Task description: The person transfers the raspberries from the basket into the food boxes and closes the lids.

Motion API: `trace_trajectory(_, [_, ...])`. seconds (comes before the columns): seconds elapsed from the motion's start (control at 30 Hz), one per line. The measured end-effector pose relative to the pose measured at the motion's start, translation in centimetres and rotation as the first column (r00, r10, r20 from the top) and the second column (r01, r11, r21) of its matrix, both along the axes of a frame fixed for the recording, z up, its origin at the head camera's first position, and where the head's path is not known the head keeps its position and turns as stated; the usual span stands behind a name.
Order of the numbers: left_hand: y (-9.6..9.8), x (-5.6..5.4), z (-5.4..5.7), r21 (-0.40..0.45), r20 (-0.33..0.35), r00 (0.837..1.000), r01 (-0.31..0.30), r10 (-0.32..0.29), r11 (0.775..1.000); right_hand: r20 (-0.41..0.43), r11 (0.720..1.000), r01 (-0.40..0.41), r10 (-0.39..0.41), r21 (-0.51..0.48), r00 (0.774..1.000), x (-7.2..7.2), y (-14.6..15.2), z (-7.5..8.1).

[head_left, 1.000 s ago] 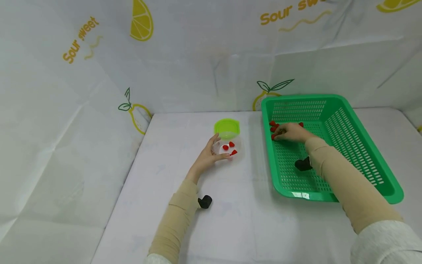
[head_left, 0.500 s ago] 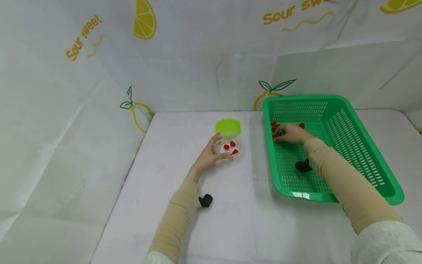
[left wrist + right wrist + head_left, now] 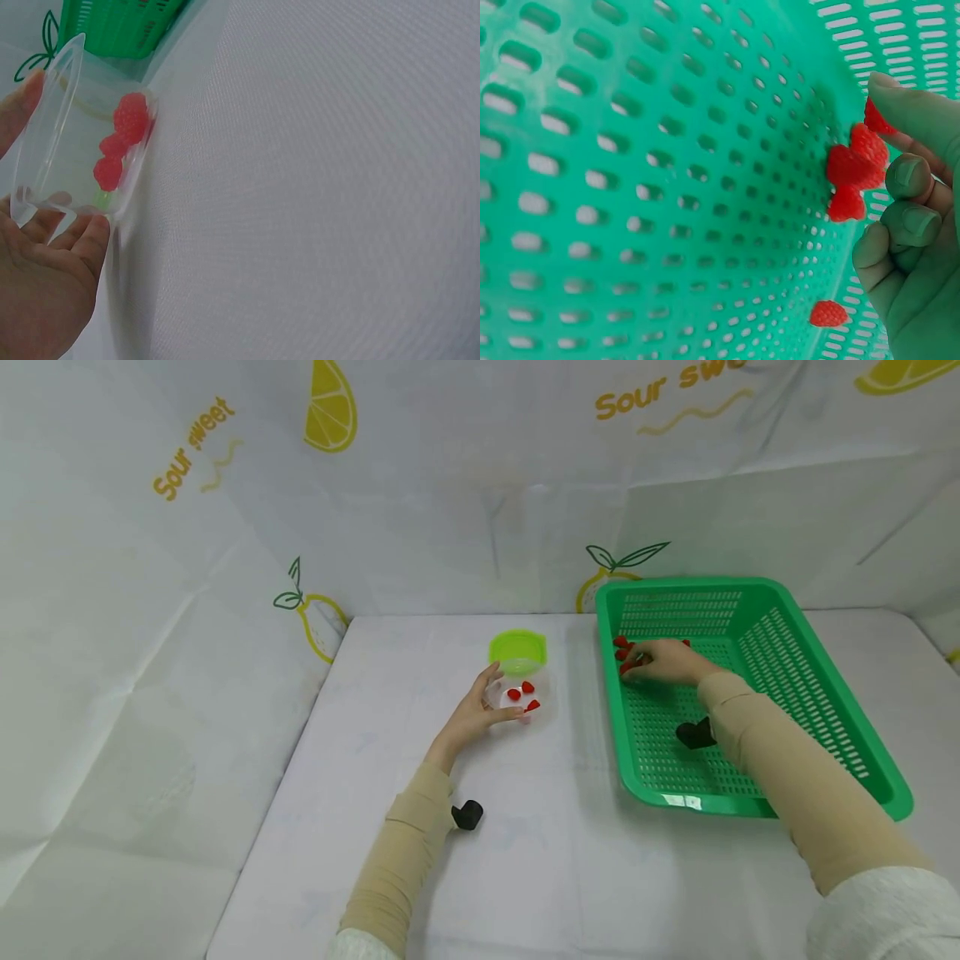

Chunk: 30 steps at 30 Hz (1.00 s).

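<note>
My left hand (image 3: pixel 468 722) holds a clear plastic container (image 3: pixel 86 135) on the table, thumb on one side and fingers on the other. A few red raspberries (image 3: pixel 129 120) lie in it. Inside the green basket (image 3: pixel 626 752), near its left wall, is my right hand (image 3: pixel 666 662). Its thumb and index finger pinch a raspberry (image 3: pixel 877 118), partly hidden by the thumb, while the other fingers curl inward. More raspberries (image 3: pixel 859 161) cluster just past those fingers, and a single raspberry (image 3: pixel 828 313) lies apart on the basket floor.
A bright green lid-like piece (image 3: pixel 517 645) lies right behind the clear container. The basket's raised walls surround the right hand. A white printed sheet (image 3: pixel 450 527) hangs behind the white-covered table (image 3: pixel 517 860).
The right hand's fingers have shifted slightly at the raspberries by the basket's left wall. The left hand and the container keep their place. The head view has moved a little.
</note>
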State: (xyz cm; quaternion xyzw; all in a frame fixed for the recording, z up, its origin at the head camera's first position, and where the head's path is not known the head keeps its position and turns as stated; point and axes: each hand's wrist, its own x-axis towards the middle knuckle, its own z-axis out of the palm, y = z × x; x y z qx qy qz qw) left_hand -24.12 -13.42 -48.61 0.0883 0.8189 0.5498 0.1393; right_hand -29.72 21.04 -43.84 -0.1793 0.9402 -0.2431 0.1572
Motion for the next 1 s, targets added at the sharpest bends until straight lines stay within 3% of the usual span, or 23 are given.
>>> trace_trajectory(0.43, [0.0, 0.1, 0.1, 0.016, 0.017, 1.000, 0.009, -0.010, 1.000, -0.056, 0.997, 0.042, -0.045, -0.057, 0.997, 1.1, 0.3, 3.5])
trace_trajectory(0.6, [0.0, 0.1, 0.7, 0.017, 0.029, 0.999, 0.032, -0.033, 0.999, -0.084, 0.996, 0.061, -0.067, -0.069, 0.994, 1.1, 0.0, 4.3])
trace_trajectory(0.7, [0.0, 0.1, 0.6, 0.009, 0.022, 0.999, 0.028, -0.028, 1.000, -0.102, 0.993, 0.070, -0.079, -0.091, 0.992, 1.1, -0.2, 4.8])
trace_trajectory(0.73, [-0.1, -0.1, 0.1, 0.008, 0.020, 1.000, 0.022, -0.022, 1.000, -0.107, 0.992, 0.071, -0.081, -0.100, 0.991, 1.1, -0.3, 5.0])
trace_trajectory(1.0, [0.0, 0.0, 0.1, 0.014, 0.003, 1.000, 0.010, -0.010, 1.000, -0.113, 0.988, 0.056, -0.072, -0.142, 0.991, 1.0, -2.0, 6.6])
